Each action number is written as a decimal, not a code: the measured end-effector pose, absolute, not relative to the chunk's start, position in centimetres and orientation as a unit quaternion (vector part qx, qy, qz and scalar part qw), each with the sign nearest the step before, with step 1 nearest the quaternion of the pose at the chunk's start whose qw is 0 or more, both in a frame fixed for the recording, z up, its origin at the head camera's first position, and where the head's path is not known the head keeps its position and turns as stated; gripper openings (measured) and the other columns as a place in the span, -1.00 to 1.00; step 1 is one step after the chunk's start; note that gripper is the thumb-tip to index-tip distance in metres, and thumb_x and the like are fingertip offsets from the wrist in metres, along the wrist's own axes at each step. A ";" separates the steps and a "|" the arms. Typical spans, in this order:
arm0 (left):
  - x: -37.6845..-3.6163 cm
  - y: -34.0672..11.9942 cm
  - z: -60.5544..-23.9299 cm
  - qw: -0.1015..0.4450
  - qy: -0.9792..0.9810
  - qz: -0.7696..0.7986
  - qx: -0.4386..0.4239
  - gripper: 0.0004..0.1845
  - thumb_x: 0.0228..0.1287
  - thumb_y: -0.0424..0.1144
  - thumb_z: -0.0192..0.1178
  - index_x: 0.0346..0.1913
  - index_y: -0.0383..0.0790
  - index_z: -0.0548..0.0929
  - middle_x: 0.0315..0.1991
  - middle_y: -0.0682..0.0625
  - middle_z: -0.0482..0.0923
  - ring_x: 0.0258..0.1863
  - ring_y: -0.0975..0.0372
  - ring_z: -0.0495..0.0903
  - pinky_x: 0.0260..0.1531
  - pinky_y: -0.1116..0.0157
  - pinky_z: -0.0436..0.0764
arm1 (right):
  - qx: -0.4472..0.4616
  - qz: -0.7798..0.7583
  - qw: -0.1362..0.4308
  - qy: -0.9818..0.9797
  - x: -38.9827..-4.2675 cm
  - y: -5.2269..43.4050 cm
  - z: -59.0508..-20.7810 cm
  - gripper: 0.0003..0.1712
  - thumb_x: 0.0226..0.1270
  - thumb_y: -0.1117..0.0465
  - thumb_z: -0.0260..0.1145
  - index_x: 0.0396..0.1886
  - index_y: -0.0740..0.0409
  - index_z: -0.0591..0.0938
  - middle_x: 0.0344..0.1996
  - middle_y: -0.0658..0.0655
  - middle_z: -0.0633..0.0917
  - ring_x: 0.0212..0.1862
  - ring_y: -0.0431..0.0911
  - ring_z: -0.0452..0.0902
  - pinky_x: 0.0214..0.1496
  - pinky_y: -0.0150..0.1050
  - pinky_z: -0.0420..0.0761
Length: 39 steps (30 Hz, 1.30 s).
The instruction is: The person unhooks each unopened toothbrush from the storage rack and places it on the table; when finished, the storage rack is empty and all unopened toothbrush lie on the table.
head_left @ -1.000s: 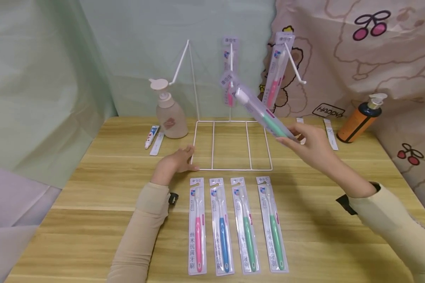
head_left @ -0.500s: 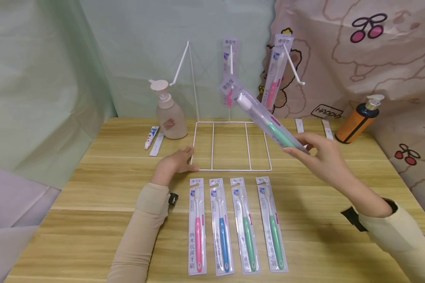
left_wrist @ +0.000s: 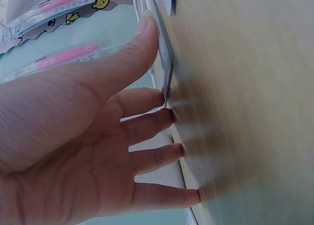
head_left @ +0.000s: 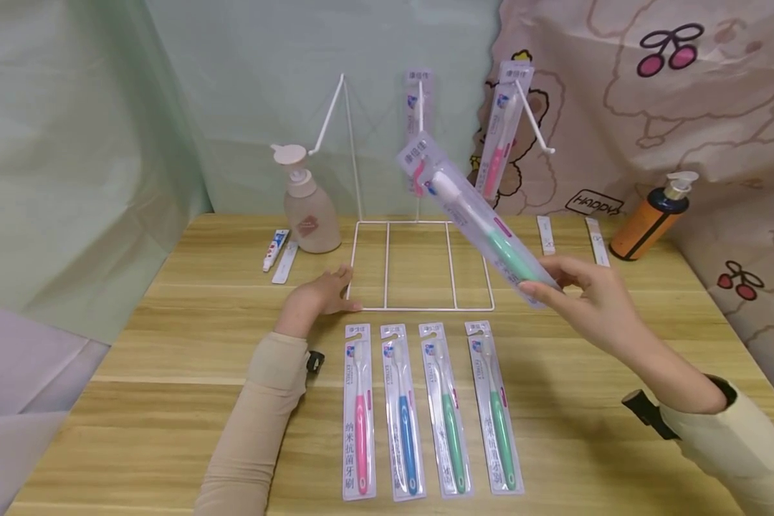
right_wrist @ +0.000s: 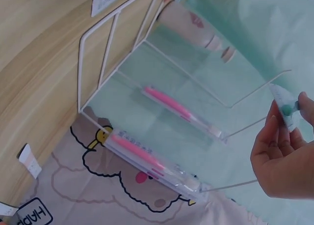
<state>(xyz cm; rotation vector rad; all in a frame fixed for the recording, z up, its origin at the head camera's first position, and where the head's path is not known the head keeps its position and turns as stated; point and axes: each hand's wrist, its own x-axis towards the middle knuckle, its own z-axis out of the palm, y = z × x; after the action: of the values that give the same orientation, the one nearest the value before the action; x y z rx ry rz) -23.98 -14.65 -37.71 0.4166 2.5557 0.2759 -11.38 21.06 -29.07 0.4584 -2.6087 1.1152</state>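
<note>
My right hand (head_left: 583, 294) pinches the lower end of a packaged green toothbrush (head_left: 474, 215) and holds it slanted in the air before the white wire rack (head_left: 419, 265); the pack's end (right_wrist: 284, 109) shows between finger and thumb in the right wrist view. Two pink packaged toothbrushes hang on the rack's hooks, one in the middle (head_left: 419, 107) and one on the right (head_left: 499, 129). My left hand (head_left: 319, 297) rests flat on the table, fingers straight, its fingertips (left_wrist: 169, 119) touching the rack's base corner. Several packaged toothbrushes (head_left: 426, 408) lie in a row near me.
A beige pump bottle (head_left: 306, 204) stands left of the rack with a small toothpaste tube (head_left: 275, 249) beside it. An orange pump bottle (head_left: 648, 218) stands at the far right, two flat white strips (head_left: 596, 240) lying by it. Curtains close off the back and sides.
My right hand has drawn the green toothbrush pack down and toward me, away from the middle hook. The left hand has stayed still.
</note>
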 end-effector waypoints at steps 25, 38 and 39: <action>-24.2 -14.8 -37.5 0.268 0.945 0.108 0.155 -0.10 0.30 0.03 0.10 0.45 -0.35 -0.15 0.46 -0.25 -0.28 0.42 -0.17 -0.24 0.38 -0.07 -0.09 | 0.058 0.442 -0.104 -0.889 -5.0 28.8 -36.6 -0.63 0.34 0.25 0.19 0.04 0.37 0.38 -0.25 0.05 0.62 -0.24 -0.34 0.56 -0.32 -0.37 0.61; -24.3 -14.7 -37.7 0.267 0.944 0.107 0.158 -0.10 0.30 0.03 0.10 0.45 -0.34 -0.15 0.47 -0.25 -0.27 0.42 -0.18 -0.24 0.38 -0.08 -0.08 | 0.038 0.502 -0.280 -0.817 -2.2 28.0 -40.8 -0.53 0.30 0.17 0.25 -0.03 0.46 0.33 -0.46 0.04 0.54 -0.40 -0.29 0.46 -0.42 -0.37 0.58; -24.3 -14.7 -37.7 0.267 0.945 0.106 0.159 -0.10 0.30 0.03 0.10 0.45 -0.34 -0.15 0.47 -0.25 -0.27 0.42 -0.18 -0.24 0.38 -0.08 -0.08 | 0.036 0.513 -0.286 -0.809 -2.1 27.8 -41.0 -0.52 0.29 0.18 0.25 -0.03 0.48 0.32 -0.47 0.04 0.54 -0.41 -0.28 0.47 -0.42 -0.35 0.59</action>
<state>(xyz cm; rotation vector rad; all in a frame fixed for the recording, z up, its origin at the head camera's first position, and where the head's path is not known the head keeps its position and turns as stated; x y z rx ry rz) -24.34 -14.67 -37.74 0.4290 2.5499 0.2870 -2.09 27.83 -41.05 0.1403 -3.1415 1.9907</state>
